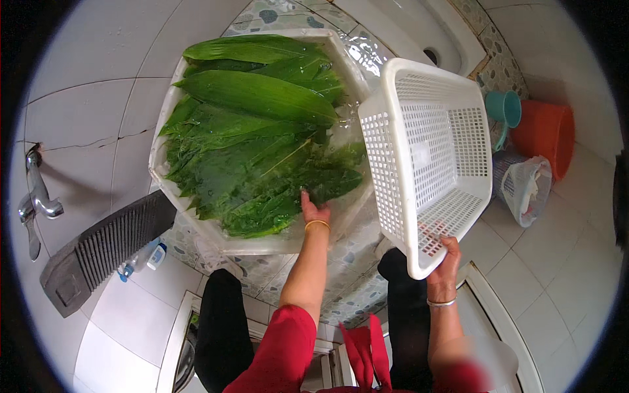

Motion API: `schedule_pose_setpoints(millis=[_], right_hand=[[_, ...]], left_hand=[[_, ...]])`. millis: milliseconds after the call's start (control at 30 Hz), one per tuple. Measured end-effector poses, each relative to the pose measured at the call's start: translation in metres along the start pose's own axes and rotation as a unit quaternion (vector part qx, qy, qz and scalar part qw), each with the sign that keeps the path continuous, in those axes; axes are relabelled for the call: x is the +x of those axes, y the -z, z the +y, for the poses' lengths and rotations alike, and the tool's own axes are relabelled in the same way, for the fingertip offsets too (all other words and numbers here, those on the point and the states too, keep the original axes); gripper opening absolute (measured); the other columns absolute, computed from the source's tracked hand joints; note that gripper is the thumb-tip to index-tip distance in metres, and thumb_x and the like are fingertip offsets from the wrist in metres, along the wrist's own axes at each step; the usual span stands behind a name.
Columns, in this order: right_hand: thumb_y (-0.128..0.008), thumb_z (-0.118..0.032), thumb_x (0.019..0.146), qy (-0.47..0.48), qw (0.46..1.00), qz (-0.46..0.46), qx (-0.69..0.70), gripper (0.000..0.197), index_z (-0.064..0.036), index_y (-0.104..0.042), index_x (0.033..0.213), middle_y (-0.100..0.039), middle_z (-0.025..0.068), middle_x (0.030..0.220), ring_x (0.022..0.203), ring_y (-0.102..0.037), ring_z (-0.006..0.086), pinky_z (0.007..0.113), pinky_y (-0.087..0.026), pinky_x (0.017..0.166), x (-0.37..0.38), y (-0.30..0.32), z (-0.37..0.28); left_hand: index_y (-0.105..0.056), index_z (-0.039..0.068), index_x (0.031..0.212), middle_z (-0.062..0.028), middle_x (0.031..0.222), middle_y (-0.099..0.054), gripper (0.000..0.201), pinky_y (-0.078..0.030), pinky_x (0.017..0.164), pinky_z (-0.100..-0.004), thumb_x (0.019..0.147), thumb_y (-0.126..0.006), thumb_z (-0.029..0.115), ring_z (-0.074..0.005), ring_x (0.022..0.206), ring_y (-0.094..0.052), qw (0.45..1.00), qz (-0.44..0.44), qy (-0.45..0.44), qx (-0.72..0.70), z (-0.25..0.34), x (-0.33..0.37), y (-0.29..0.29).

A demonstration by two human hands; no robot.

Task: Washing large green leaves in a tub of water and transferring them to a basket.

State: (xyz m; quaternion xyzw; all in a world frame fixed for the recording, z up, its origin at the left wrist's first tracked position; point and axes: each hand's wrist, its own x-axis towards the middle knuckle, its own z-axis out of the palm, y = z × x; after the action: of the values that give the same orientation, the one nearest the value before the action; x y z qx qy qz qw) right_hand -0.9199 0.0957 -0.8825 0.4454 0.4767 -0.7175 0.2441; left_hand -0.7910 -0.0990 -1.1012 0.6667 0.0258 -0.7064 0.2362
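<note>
Leaves (255, 98) soak — left hand (317, 212) among them, grip unclear — right hand (445, 267) holding white basket (404, 196).

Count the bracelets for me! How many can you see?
2: a yellow bracelet just behind the left hand, and a silver one just behind the right hand. Sleeves might hide more.

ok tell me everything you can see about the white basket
The basket is white, rectangular and looks like plastic. Its walls and base are a lattice of small holes, and a thick, smooth rim with rounded corners runs around the opening. It is tilted, letting the camera see well into it; nothing shows inside. It is to the right of the tub, and the right hand holds its near end. Whether it touches the tub is unclear.
</note>
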Motion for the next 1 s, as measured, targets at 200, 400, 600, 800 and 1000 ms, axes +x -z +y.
schedule_pose_setpoints(millis=[200, 400, 600, 800, 1000], right_hand=[[-0.042, -0.008, 0.073, 0.034, 0.999, 0.021, 0.010, 0.045, 0.0069, -0.040, 0.115, -0.051, 0.0179, 0.110, 0.099, -0.053, 0.0299, 0.040, -0.042, 0.090, -0.016, 0.012, -0.026], [-0.046, -0.006, 0.071, 0.092, 0.994, 0.051, -0.015, 0.036, 0.0056, -0.046, 0.105, -0.053, 0.0118, 0.100, 0.092, -0.054, 0.0241, 0.036, -0.044, 0.085, -0.022, 0.022, -0.062], [-0.046, 0.001, 0.070, 0.129, 0.988, 0.086, -0.026, 0.039, 0.0065, -0.045, 0.109, -0.052, 0.0107, 0.104, 0.093, -0.052, 0.0201, 0.030, -0.042, 0.083, -0.033, 0.017, -0.096], [-0.044, 0.000, 0.071, 0.154, 0.981, 0.046, -0.113, 0.042, 0.0066, -0.044, 0.112, -0.053, 0.0130, 0.107, 0.092, -0.053, 0.0206, 0.029, -0.042, 0.081, -0.042, 0.021, -0.119], [-0.044, 0.001, 0.072, 0.180, 0.970, 0.017, -0.160, 0.044, 0.0067, -0.042, 0.115, -0.052, 0.0130, 0.106, 0.092, -0.052, 0.0202, 0.029, -0.041, 0.082, -0.037, 0.033, -0.119]], left_hand=[[-0.058, 0.012, 0.104, -0.0036, 0.109, -0.058, 0.031, -0.041, 0.087, -0.0408, 0.079, -0.062, 0.030, -0.0228, 0.101, -0.052, 0.989, 0.072, 0.107, 0.076, 0.029, -0.076, -0.017], [-0.058, 0.010, 0.097, -0.0024, 0.089, -0.061, 0.024, -0.048, 0.061, -0.0300, 0.076, -0.063, 0.020, -0.0176, 0.072, -0.057, 0.981, 0.020, 0.192, -0.021, 0.112, -0.182, -0.035], [-0.056, 0.005, 0.084, -0.0008, 0.069, -0.054, 0.013, -0.039, 0.044, -0.0217, 0.078, -0.059, 0.016, -0.0106, 0.054, -0.045, 0.962, 0.061, 0.255, -0.080, 0.127, -0.288, -0.084], [-0.057, 0.005, 0.085, -0.0048, 0.076, -0.059, 0.016, -0.041, 0.045, -0.0218, 0.082, -0.055, 0.021, -0.0115, 0.056, -0.049, 0.985, -0.058, 0.161, 0.030, 0.134, -0.342, -0.100], [-0.055, 0.002, 0.096, -0.0077, 0.075, -0.059, 0.024, -0.049, 0.054, -0.0270, 0.082, -0.054, 0.022, -0.0159, 0.063, -0.058, 0.924, -0.219, 0.033, 0.311, 0.142, -0.386, -0.125]])
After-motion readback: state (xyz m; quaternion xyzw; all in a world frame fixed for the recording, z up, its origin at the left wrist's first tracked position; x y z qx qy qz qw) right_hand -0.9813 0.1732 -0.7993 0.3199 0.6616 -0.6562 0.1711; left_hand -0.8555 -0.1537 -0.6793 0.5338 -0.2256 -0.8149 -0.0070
